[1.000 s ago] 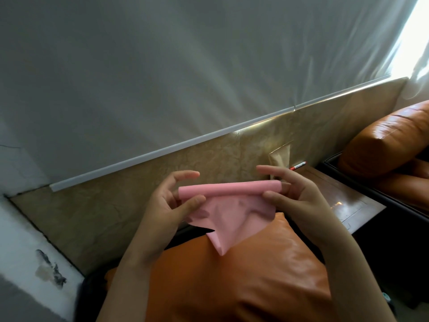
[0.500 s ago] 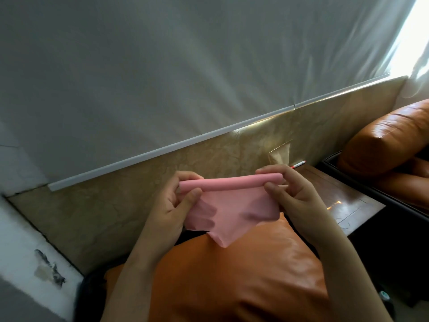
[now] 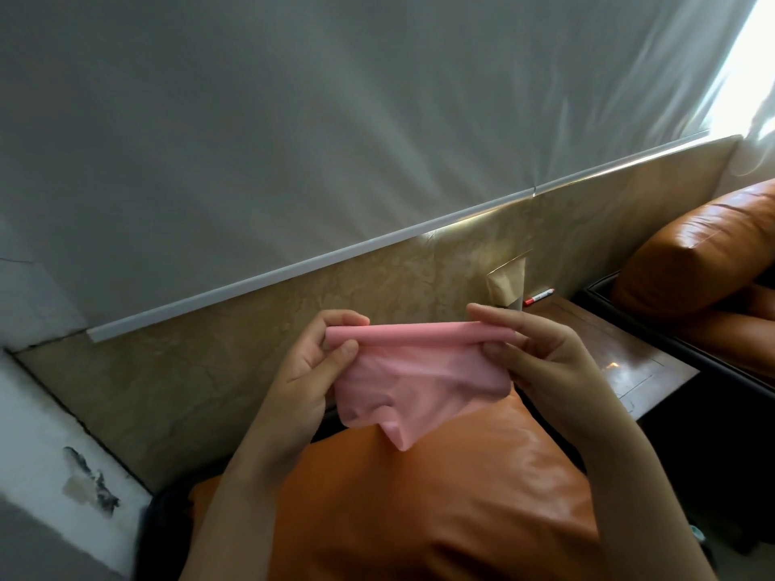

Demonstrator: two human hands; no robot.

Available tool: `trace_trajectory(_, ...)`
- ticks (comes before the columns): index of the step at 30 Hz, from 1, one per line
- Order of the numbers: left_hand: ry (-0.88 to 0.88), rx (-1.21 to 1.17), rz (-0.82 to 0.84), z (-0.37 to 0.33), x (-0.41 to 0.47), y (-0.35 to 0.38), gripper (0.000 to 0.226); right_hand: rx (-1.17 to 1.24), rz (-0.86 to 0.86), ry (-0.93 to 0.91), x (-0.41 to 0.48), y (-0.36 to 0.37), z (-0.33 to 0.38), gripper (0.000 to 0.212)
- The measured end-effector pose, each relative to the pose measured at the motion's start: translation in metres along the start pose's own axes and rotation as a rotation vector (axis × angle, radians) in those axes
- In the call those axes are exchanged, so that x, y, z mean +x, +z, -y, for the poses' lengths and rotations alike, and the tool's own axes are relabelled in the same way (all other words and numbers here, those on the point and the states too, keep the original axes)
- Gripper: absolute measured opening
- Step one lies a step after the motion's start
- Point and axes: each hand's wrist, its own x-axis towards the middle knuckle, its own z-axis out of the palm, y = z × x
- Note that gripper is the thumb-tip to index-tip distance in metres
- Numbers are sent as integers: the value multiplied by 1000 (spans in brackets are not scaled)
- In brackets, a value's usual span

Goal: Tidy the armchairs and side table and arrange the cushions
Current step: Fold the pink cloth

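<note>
Rightward, wooden side table point(image 3: 629, 364) bears red pen point(image 3: 539, 296), beside beige panel point(image 3: 251, 371).

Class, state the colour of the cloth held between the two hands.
Pink cloth, plain; the head view shows it best.

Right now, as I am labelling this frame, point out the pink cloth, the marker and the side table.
pink cloth point(image 3: 419, 379), head view, on the flat part below the rolled edge.
marker point(image 3: 539, 296), head view, on the middle of its barrel.
side table point(image 3: 637, 362), head view, on a bare patch of its wooden top.
</note>
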Motion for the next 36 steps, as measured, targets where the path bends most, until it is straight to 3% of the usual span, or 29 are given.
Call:
trace_trajectory(7, 66, 120, -78, -2, 0, 6, 21, 31, -127, -32, 4, 0, -5, 39)
trace_trajectory(12, 94, 184, -112, 0, 1, 9, 21, 24, -224, -48, 5, 2, -9, 15)
trace_trajectory(24, 64, 134, -124, 3, 1, 16, 27, -117, -404, -127, 5, 10, -8, 3)
trace_trajectory(31, 80, 163, -186, 6, 3, 17, 20, -74, -336, -103, 5, 6, -10, 6)
trace_trajectory(36, 99, 196, -261, 10, 3, 17, 29, -56, -247, -44, 5, 5, -11, 25)
